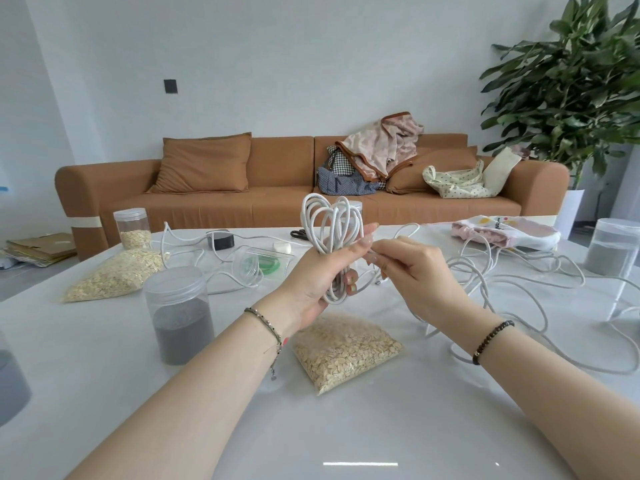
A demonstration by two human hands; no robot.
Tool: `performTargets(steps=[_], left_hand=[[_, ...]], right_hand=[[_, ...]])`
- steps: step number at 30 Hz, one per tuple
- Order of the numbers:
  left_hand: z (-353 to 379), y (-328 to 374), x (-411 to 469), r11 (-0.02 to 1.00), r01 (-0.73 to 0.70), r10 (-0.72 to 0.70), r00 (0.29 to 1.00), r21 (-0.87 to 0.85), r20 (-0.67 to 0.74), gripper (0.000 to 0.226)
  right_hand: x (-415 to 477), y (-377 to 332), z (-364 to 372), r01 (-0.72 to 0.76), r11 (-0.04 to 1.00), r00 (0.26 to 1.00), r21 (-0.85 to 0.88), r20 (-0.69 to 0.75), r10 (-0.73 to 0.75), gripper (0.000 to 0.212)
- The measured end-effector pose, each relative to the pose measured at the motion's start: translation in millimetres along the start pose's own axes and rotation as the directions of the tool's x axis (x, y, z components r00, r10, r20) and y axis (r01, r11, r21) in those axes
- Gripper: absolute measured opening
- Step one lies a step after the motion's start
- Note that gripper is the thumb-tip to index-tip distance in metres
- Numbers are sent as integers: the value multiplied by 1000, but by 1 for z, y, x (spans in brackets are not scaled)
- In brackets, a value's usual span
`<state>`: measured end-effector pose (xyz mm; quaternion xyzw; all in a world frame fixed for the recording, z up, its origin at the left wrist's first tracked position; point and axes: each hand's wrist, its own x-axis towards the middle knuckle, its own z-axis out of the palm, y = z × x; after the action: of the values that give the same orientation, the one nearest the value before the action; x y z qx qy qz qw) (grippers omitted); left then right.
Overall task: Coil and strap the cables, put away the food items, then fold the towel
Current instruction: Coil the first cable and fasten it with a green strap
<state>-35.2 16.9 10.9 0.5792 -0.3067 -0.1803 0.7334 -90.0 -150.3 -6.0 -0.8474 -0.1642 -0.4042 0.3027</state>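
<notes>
My left hand (313, 277) grips a coiled white cable (329, 223) upright above the table, loops sticking out above and below the fist. My right hand (412, 268) pinches the cable's loose end right beside the coil. A tangle of white cables (502, 271) sprawls over the table's right side. Another white cable (194, 242) lies at the back left. A bag of oats (346, 349) lies below my hands, a second oat bag (114, 273) at left. A pink and white towel (505, 232) lies at the back right.
Clear jars stand around: grey powder (180, 315) at left, another grey jar (611, 249) at far right, oats jar (133, 226) at back left. A clear box with green straps (268, 261), a black tape roll (222, 241) and scissors (299, 233) lie behind. Brown sofa (277, 188) beyond.
</notes>
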Motion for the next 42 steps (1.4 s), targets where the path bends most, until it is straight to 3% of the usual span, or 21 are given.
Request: performTargets(steps=[6,12,18,27,38,42], left_hand=[[3,-2,1,999,-7,-1,989,-52,-149,23],[-7,12,4,953,-115,52,974,-280,-223,27],[-5,10,3,933,-67,-1,982,-352,-190,28],[-5,5,3,949,-43,-2,990,-312,-142,9],[-8,2,4,984,25,-45,993,-175,-112,26],[-11,-6,7,1000,4,-2,976,7,-216,24]], right_hand=[[-1,-4,2,-14,1000,1000,5,25,14,25],[-1,-1,6,-62,998,994,-8,89,63,14],[-1,0,2,-24,996,999,-90,44,28,19],[-4,-8,1,19,973,997,-229,77,-2,21],[-5,-10,-1,76,947,984,-312,178,-21,23],[-7,-13,2,108,941,974,-322,223,-35,36]])
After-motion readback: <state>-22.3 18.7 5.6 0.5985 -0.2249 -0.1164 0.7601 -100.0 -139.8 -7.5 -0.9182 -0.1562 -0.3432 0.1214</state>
